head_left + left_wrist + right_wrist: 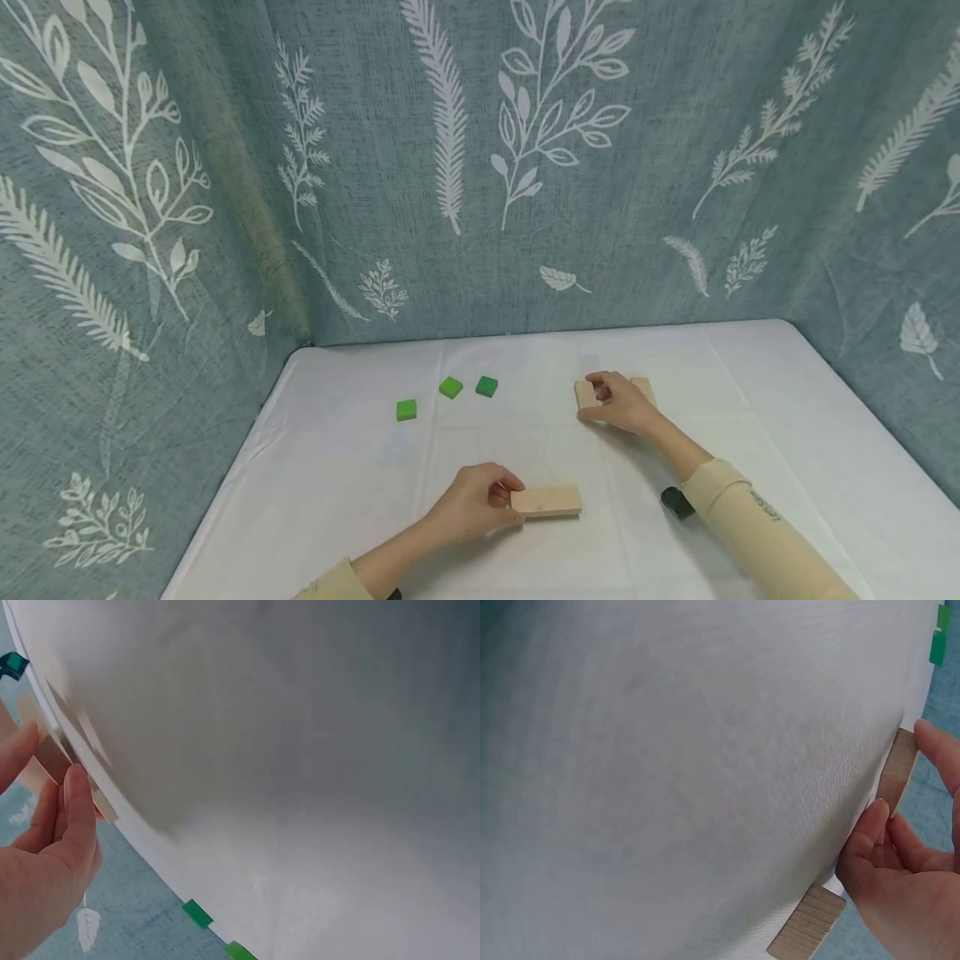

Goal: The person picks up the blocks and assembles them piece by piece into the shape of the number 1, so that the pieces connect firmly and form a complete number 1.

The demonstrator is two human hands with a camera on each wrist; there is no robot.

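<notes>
Near the front middle of the table, my left hand (470, 504) pinches the left end of a pale rectangular wooden block (549, 501). The left wrist view shows thumb and fingers on either side of that block's end face (53, 759). Farther back and to the right, my right hand (622, 406) holds a second wooden block (585, 395) between thumb and fingertips; the hand covers part of it. A third wooden block (642, 388) lies just right of this hand, partly hidden behind it. In the right wrist view the third block (807, 922) stands apart from the fingers.
Three small green square pieces lie at the back left: a light green one (406, 409), another light green one (451, 387) and a darker one (487, 386). A white cloth (315, 500) covers the table. Patterned blue-grey curtains (480, 275) enclose its back and sides.
</notes>
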